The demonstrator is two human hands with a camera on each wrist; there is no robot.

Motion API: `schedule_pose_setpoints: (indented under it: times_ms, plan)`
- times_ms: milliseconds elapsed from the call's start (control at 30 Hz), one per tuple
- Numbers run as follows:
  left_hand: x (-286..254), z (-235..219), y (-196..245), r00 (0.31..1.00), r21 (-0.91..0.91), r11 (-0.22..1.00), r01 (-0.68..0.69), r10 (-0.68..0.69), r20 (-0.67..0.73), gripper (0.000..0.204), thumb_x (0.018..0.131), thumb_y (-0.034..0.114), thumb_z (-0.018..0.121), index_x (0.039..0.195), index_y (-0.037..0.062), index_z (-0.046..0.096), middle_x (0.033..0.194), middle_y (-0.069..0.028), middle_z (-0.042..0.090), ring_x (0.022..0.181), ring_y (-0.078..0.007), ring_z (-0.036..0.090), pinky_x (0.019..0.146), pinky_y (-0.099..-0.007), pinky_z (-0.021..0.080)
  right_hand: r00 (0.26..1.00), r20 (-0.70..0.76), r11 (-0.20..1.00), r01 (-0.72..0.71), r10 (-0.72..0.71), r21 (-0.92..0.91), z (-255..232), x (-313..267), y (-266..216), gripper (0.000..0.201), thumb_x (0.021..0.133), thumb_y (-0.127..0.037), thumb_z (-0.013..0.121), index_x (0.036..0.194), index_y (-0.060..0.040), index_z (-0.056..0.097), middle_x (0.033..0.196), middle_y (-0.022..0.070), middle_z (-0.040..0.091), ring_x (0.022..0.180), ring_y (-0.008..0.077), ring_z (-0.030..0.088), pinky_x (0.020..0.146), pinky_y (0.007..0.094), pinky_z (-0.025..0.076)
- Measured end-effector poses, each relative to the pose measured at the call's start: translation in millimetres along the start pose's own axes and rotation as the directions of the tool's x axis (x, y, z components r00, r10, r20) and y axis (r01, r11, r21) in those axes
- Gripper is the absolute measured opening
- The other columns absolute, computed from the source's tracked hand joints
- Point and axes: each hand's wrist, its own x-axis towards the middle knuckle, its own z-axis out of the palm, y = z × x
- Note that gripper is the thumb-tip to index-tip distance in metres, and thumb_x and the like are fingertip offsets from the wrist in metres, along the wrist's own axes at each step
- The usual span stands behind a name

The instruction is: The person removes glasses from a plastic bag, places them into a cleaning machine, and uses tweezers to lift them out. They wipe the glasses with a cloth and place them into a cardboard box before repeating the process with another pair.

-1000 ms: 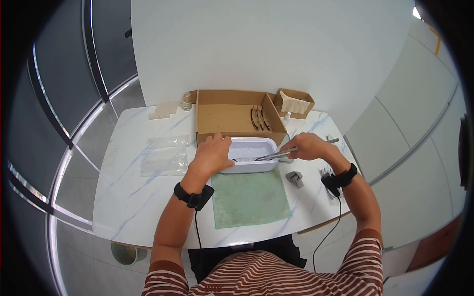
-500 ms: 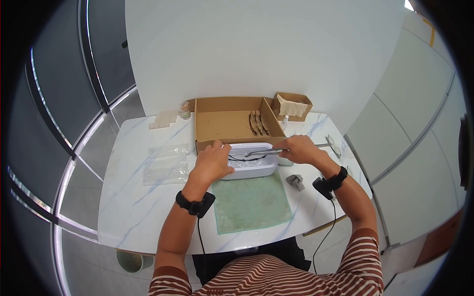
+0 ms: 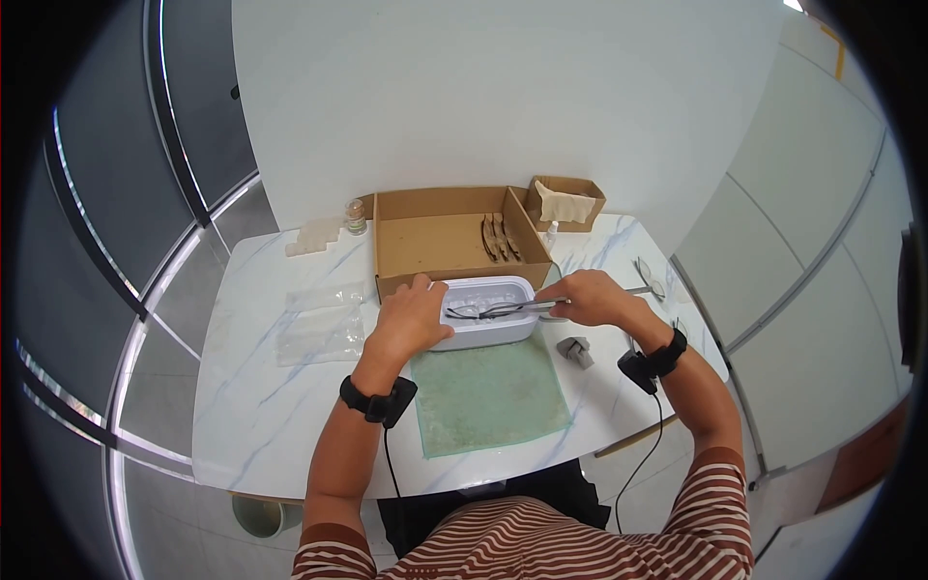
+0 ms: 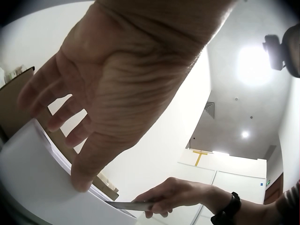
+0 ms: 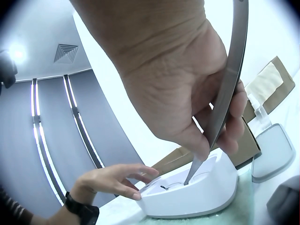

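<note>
From the head view, a white plastic tub (image 3: 488,311) with rounded corners is seen on the marbled desk (image 3: 251,396), just behind a green cloth (image 3: 488,391). The tub's left rim is touched by the left hand (image 3: 411,319) with relaxed fingers. Metal tongs (image 3: 551,303) are pinched by the right hand (image 3: 590,297), their tips reaching a pair of glasses (image 3: 480,310) lying inside the tub. A cardboard box (image 3: 454,237) stands directly behind, with a clear plastic bag (image 3: 324,324) to the left and a small grey block (image 3: 576,351) to the right.

From the left wrist view, the left hand (image 4: 117,89) is shown spread, its fingers straight and apart, the thumb resting on the smooth white rim (image 4: 42,183).

From the right wrist view, the slim, curved steel tongs (image 5: 225,93) are clamped between thumb and fingers of the right hand (image 5: 173,84), their tips dipping into the tub (image 5: 197,190).
</note>
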Motion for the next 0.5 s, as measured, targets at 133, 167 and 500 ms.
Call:
schedule_pose_setpoints:
  times_ms: [133,167,500]
  plan:
    - [0.5,-6.8,5.0,0.993,0.001,0.997,0.074,-0.074,0.087,0.069,0.075,0.029,0.087,0.135,0.0072,0.060,0.134,-0.0153,0.059,0.118,-0.0379,0.061,0.102,-0.0451,0.051,0.999,0.039,1.000,0.013,-0.014,0.015,-7.2,-6.5,-3.4,0.036,0.088,-0.021,0.072,0.124,-0.0247,0.075,0.092,0.0139,0.074,0.088,0.0337,0.069,0.079,0.0448,0.054]
    - [-0.1,-7.2,5.3,0.995,-0.004,0.998,0.068,-0.067,0.079,0.069,0.076,0.029,0.087,0.136,0.0073,0.060,0.134,-0.0154,0.058,0.119,-0.0378,0.061,0.102,-0.0452,0.051,0.999,0.042,1.000,0.017,-0.017,0.015,-7.9,-7.1,-3.9,0.036,0.088,-0.021,0.072,0.124,-0.0247,0.075,0.092,0.0139,0.074,0.088,0.0337,0.069,0.079,0.0448,0.054]
    - [-0.9,-7.5,5.5,0.994,-0.007,0.998,0.063,-0.062,0.085,0.073,0.077,0.028,0.085,0.141,0.0080,0.057,0.137,-0.0156,0.056,0.120,-0.0380,0.060,0.101,-0.0460,0.051,0.999,-0.044,1.000,-0.002,0.002,0.005,9.2,9.0,2.3,0.036,0.088,-0.024,0.070,0.124,-0.0209,0.075,0.093,0.0147,0.074,0.089,0.0346,0.070,0.079,0.0454,0.055]
